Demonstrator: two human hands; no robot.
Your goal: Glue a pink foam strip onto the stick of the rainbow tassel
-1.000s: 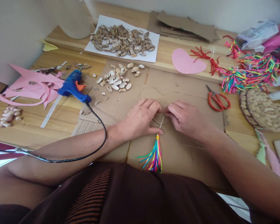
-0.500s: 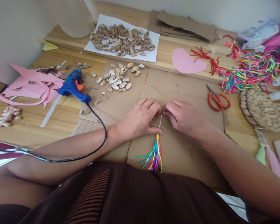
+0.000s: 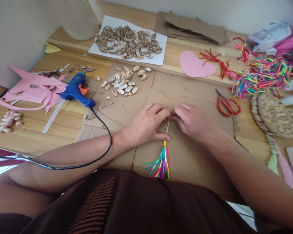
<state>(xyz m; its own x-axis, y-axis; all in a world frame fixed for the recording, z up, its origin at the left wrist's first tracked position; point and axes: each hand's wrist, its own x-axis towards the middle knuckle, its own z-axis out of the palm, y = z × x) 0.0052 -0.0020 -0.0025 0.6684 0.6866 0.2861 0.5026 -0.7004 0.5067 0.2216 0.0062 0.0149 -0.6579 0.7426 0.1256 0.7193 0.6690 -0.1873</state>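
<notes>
A multicoloured tassel [image 3: 163, 159] with a yellow band at its top lies on the cardboard sheet [image 3: 192, 162], its strands fanned toward me. From its top a thin white string [image 3: 168, 126] runs up between my hands. My left hand [image 3: 151, 122] is closed, its fingertips pinched on the string's upper end, while its thumb rests by the tassel's top. Fingertips of my right hand [image 3: 190, 118] pinch the string at the same spot, touching the left fingers. Exactly how the string lies between the fingertips is hidden.
A blue glue gun [image 3: 75, 89] lies left, its black cord [image 3: 104, 130] crossing my left forearm. Peanut shells [image 3: 122, 81] are scattered beyond my hands. Orange-handled scissors [image 3: 227, 103], a tassel pile [image 3: 261, 76] and a peanut-covered disc [image 3: 280, 113] are at right.
My left index finger has shifted slightly toward the right fingertips at the string. The tassel stays almost in the same place.
</notes>
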